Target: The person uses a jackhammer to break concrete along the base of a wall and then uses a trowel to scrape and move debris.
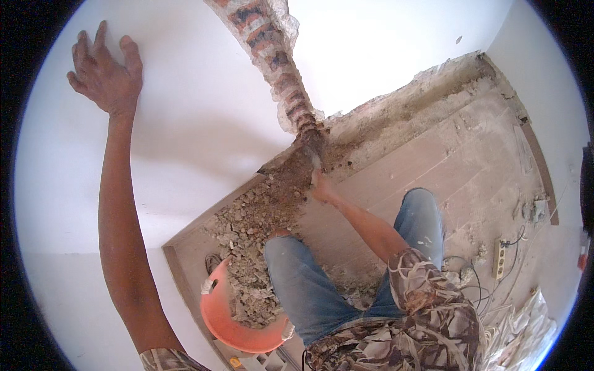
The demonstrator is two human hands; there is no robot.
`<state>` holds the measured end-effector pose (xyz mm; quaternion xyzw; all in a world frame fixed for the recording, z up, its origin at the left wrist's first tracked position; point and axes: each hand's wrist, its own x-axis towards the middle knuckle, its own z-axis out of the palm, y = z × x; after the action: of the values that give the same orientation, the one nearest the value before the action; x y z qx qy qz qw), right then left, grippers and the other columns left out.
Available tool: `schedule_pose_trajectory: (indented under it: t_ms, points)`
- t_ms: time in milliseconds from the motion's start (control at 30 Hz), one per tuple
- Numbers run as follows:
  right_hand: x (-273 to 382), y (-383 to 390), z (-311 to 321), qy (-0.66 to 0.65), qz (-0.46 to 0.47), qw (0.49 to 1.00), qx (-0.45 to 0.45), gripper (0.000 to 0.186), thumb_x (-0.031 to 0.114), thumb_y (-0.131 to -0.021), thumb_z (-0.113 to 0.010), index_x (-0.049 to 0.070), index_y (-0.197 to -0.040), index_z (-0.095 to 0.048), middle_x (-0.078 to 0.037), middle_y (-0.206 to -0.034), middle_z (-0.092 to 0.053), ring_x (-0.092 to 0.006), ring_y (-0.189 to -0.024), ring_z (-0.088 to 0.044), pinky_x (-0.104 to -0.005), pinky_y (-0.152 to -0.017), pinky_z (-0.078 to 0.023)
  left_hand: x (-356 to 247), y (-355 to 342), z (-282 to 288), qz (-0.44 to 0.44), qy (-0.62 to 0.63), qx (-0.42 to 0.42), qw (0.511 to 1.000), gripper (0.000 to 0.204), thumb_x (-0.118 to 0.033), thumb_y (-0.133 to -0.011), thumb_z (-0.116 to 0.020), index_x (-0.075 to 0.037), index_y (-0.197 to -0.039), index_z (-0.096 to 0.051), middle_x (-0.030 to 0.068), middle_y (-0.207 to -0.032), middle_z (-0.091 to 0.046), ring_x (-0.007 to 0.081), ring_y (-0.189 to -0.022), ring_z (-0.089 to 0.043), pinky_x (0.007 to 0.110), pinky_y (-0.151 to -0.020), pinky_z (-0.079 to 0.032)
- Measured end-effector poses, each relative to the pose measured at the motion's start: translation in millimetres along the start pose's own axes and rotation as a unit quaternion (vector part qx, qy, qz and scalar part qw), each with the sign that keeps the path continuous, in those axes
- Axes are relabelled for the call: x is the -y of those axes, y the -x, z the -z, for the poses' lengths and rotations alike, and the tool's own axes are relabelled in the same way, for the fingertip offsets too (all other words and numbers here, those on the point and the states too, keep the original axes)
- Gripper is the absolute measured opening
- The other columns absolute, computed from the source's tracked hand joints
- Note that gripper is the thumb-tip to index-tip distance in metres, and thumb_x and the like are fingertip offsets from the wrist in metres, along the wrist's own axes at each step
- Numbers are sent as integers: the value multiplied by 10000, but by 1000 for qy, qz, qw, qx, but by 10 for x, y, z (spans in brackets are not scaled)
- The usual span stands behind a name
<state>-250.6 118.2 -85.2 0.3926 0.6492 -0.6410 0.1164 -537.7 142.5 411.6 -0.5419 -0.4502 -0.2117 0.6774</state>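
My left hand (108,74) rests on the white wall (192,86) with its fingers spread, and holds nothing. Down at the wall's foot, my right hand (321,187) is closed around something blurred and greyish that I cannot make out. It reaches to the lower end of a chiselled channel (289,83), where red brick and grey mortar lie bare. Dark loose dirt (288,179) covers the floor around that hand. Grey rubble (244,247) is heaped to the left of my bent knees.
An orange-red tub (244,337) with pale handles stands by the rubble at lower left. A rough trench (408,108) follows the wall's foot to the right, beside dusty floor planks (371,191). At right lie a power strip (500,260), cables and a crumpled pale sheet (523,328).
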Motion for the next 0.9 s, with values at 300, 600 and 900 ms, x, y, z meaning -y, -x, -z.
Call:
schedule_pose_trajectory:
  t_ms: [300,600,900]
  points:
    - [-903,-710,-12,22,130,931,-339,756,238,-879,-589,76,-1521,-225,-287,-1427,-435,-409,-1318,-445,-470,-1072,-381,-152,-106,-199,-9,4,-42,999,519,-509,-920,-510,-201,-1337,-529,153,-1379,-508,336,-1335,-422,647,-1055,-258]
    - [-1037,-837,469,9,47,970,-237,654,295,-915,-567,85,-1483,-321,-244,-1362,-514,-383,-1259,-496,-475,-1060,-384,-84,-54,-138,-5,-17,-24,1000,518,-510,-912,-520,-200,-1327,-543,158,-1377,-514,332,-1339,-421,642,-1039,-279]
    - [-1188,-377,-83,154,166,948,-224,605,248,-900,-550,40,-1445,-389,-241,-1250,-596,-379,-1138,-575,-457,-1042,-417,-231,-116,-70,39,24,3,999,554,-508,-938,-507,-228,-1414,-464,130,-1492,-408,309,-1406,-333,615,-1117,-166]
